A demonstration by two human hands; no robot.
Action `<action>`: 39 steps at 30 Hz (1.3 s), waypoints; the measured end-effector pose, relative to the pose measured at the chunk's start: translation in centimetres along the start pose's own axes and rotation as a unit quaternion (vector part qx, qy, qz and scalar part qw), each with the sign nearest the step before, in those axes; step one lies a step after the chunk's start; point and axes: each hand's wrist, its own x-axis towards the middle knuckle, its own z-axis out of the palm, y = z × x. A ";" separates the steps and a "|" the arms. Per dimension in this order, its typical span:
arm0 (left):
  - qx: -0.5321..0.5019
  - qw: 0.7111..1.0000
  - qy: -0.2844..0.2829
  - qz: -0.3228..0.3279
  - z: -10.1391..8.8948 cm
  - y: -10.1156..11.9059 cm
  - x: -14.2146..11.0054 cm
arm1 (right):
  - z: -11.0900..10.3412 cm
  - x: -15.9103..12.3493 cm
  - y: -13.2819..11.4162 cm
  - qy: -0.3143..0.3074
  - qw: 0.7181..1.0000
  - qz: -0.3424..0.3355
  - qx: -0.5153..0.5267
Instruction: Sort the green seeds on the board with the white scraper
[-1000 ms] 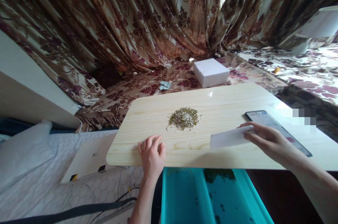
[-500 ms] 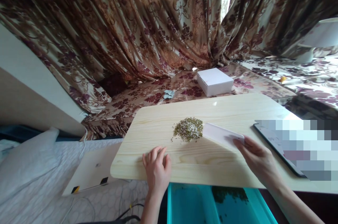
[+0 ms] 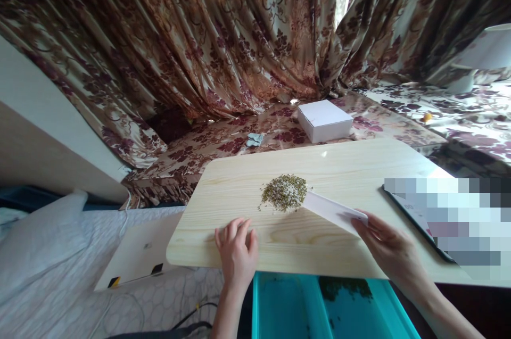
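Observation:
A pile of small green beans mixed with white grains (image 3: 284, 193) lies on the light wooden tabletop (image 3: 223, 190). My right hand (image 3: 389, 238) grips one end of a flat white strip (image 3: 333, 210) between thumb and fingers. The strip's far end meets the right edge of the pile and is tilted on its side. Resting on the tabletop near its front edge, left of the pile, is my left hand (image 3: 237, 251), fingers spread and holding nothing.
Below the front edge stands a turquoise divided bin (image 3: 287, 304) with green beans in its right compartment. A tablet-like device (image 3: 415, 222), partly blurred out, lies at right. Behind the table are a white box (image 3: 325, 121) and a folded cloth (image 3: 254, 140).
My right hand has tilted the white strip more onto its edge, and its far end has shifted slightly left and down at the pile. My left hand has stayed in place.

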 end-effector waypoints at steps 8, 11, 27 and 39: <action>0.000 1.000 0.000 0.003 -0.2 -0.1 0.1 | 0.2 -1.6 -2.1 -0.049 0.996 -0.047 -0.051; -0.001 1.000 0.001 0.003 -0.2 -0.1 0.1 | 0.3 -2.4 -2.0 -0.077 0.994 -0.056 -0.047; -0.002 1.000 0.004 -0.002 0.0 -0.1 0.0 | 0.6 -8.0 -4.8 -0.223 0.971 -0.051 0.074; 0.004 1.000 -0.001 -0.013 -0.1 0.0 0.2 | 0.0 -3.7 -2.2 -0.046 0.995 -0.083 -0.037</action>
